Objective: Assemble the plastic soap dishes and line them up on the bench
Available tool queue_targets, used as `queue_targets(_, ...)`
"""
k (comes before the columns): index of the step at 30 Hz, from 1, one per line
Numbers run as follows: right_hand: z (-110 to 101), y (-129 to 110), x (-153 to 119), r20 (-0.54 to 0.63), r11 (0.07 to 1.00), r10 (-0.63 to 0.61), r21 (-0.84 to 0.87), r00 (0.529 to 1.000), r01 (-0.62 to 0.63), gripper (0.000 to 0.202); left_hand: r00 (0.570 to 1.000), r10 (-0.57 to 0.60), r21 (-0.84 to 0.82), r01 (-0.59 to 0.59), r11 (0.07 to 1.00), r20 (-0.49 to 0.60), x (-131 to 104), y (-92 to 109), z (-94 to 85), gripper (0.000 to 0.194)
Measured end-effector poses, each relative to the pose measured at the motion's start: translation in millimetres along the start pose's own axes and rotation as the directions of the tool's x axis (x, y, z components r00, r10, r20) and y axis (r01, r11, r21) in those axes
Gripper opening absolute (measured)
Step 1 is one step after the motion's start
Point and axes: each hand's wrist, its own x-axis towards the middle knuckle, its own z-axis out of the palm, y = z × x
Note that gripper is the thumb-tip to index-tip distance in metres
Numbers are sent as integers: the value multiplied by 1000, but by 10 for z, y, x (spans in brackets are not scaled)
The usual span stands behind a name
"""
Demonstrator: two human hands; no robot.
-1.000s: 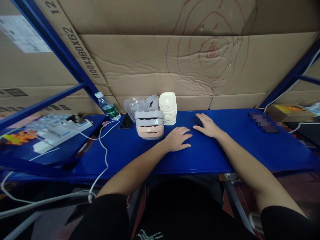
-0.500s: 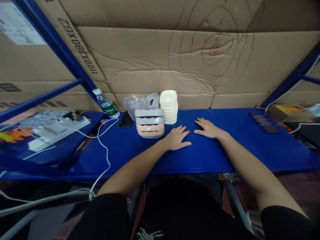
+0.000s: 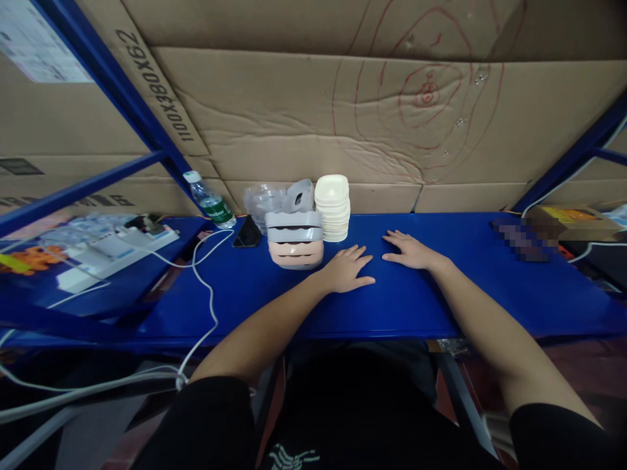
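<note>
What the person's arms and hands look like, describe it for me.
The left hand and right hand are bare, with nothing visibly worn on them. The arms are uncovered below short black sleeves. The black shirt has a pale print.

Person in a black short-sleeved top (image 3: 362, 411), its front filling 6 o'clock. The left sleeve (image 3: 200, 424), at 7 o'clock, and the right sleeve (image 3: 551, 434), at 4 o'clock, are the same solid black, each ending in a straight hem. Near 6 o'clock, a pale print (image 3: 294, 458) of wavy strokes runs into the bottom edge. Forearms, left hand (image 3: 345, 269) and right hand (image 3: 409, 250) are bare. Dark greyish cloth (image 3: 414, 362) around 5 o'clock may be trousers; shadow blurs it.
</note>
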Motion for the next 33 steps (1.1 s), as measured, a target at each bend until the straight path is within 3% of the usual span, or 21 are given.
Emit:
queue_targets(26, -2, 34, -7, -6, 1000, -18, 2, 1000, 18, 100, 1000, 17, 11, -17, 1000, -12, 1, -28, 7, 83)
queue_targets(30, 6, 53, -5, -13, 1000, -30, 1, 999, 30, 98, 983, 124, 54, -118, 992, -131, -49, 24, -105, 59)
queue_targets(33, 9, 62, -3, -9, 1000, -29, 5, 1000, 29, 99, 908, 214, 133, -177, 975, -359, -144, 57, -298, 40)
